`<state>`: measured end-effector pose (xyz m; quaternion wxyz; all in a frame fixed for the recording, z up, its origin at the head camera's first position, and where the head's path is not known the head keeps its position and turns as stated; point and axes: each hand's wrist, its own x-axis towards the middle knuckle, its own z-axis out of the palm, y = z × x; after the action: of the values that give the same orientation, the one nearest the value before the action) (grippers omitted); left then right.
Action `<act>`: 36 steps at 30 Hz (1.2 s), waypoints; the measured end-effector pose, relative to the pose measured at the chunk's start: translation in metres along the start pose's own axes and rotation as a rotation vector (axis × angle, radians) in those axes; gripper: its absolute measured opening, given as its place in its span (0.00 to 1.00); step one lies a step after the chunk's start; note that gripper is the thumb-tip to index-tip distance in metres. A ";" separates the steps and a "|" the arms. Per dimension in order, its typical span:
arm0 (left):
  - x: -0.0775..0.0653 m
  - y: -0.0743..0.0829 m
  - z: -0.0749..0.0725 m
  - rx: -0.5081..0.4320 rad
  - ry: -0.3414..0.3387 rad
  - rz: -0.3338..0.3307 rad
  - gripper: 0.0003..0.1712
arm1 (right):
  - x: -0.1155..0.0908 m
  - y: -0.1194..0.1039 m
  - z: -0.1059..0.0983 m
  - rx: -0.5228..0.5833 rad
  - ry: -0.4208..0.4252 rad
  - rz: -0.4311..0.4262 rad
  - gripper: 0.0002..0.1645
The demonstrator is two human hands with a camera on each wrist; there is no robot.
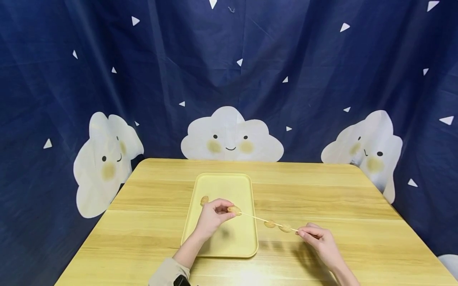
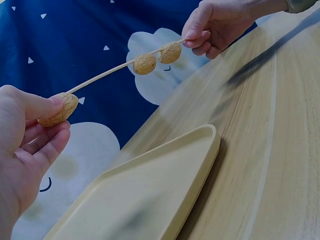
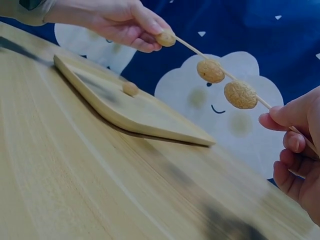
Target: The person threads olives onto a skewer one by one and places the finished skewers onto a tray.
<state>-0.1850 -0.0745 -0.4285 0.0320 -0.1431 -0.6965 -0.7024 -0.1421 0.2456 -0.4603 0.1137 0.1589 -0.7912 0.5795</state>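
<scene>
Over the tray, my left hand pinches a light brown, wrinkled oval ball between thumb and fingers. The tip end of a thin wooden skewer meets that ball. My right hand grips the skewer's other end, off to the right of the tray. Between the hands, two similar balls sit threaded on the skewer, closer to the right hand. One more loose ball lies on the yellow rectangular tray, beyond the left hand.
The tray rests on a light wood-grain table, left of its middle. Behind the table hangs a dark blue curtain with white smiling clouds and small triangles. A dark watch shows at the left wrist.
</scene>
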 end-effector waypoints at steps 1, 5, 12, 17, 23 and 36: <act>0.000 0.000 0.000 -0.002 0.001 -0.001 0.14 | 0.000 0.000 0.001 0.004 0.000 -0.003 0.05; -0.001 -0.001 -0.001 -0.010 0.004 -0.005 0.14 | 0.002 -0.001 0.003 0.018 -0.002 -0.026 0.05; -0.002 -0.002 -0.002 -0.023 0.019 -0.014 0.14 | 0.004 -0.001 0.007 0.055 0.000 -0.023 0.04; -0.003 -0.004 -0.002 -0.065 0.017 -0.021 0.15 | 0.004 -0.004 0.009 0.068 -0.003 -0.024 0.04; -0.005 -0.004 -0.002 -0.158 0.048 -0.042 0.18 | 0.007 -0.007 0.013 0.049 0.000 -0.033 0.04; -0.003 -0.005 -0.005 -0.189 -0.009 -0.047 0.19 | 0.012 -0.014 0.014 0.054 -0.010 -0.005 0.05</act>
<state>-0.1839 -0.0797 -0.4342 -0.0013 -0.1321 -0.6303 -0.7651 -0.1483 0.2270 -0.4480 0.1067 0.1667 -0.7755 0.5995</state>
